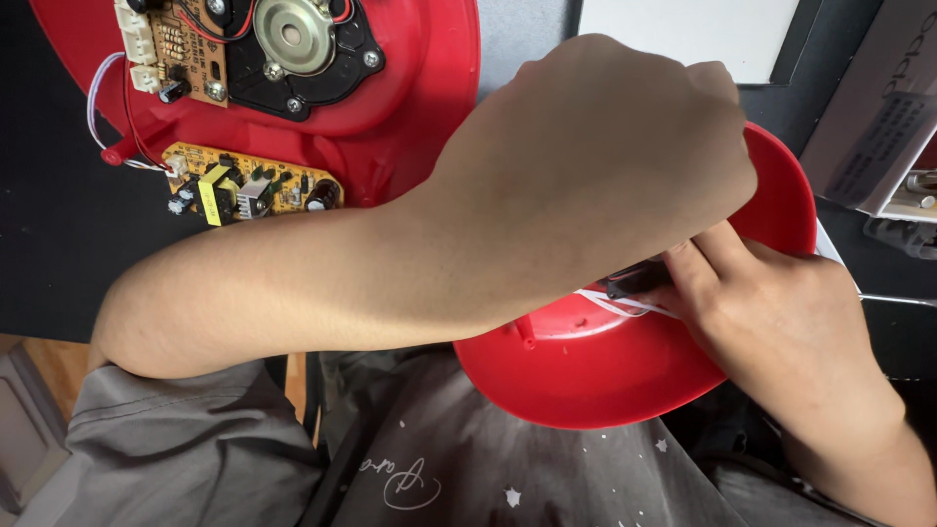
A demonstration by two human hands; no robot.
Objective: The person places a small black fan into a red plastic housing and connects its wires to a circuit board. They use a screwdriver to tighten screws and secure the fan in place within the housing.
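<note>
My left hand is fisted over the round red plastic shell while my right hand's grip pinches a small black part beside white wires.

Left forearm sweeps across the body, left hand curled into a loose fist, knuckles up. Right hand tucks in just beneath it, fingers pinched together, the two hands touching.

Your left hand and forearm cover most of the red shell, so its inside is hidden. The small black part at your right hand is mostly covered, can't identify. Red base cut off at top edge.
</note>
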